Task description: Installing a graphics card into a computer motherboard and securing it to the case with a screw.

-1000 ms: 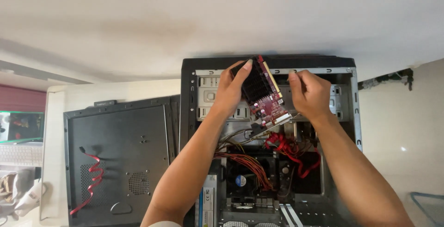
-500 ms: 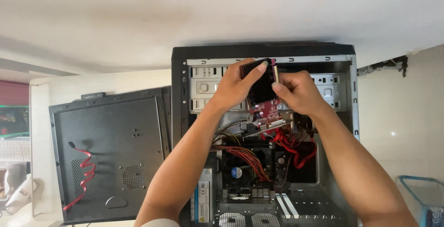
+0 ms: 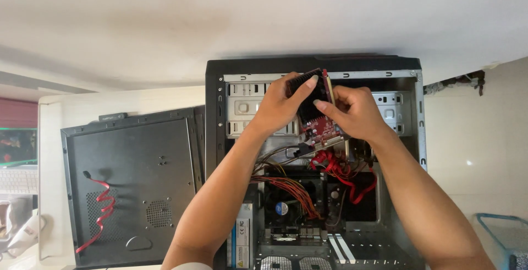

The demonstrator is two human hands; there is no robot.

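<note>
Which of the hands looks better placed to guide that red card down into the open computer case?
Probably the right hand: its fingers pinch the red card by its edge, while the left hand only steadies the black top.

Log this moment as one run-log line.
left hand: holds red expansion card | right hand: grips same card | card: tilted, above open computer case | side panel: lies left, red cable on it

I see a red card point(image 3: 319, 122) with a black finned heatsink point(image 3: 301, 83). The case point(image 3: 215, 116) is black outside, grey metal inside. Red cables point(image 3: 352, 176) and orange-red wires point(image 3: 291, 187) run within. A black side panel point(image 3: 132, 182) carries a red cable point(image 3: 102, 215). The wall point(image 3: 220, 22) is off-white.
</note>
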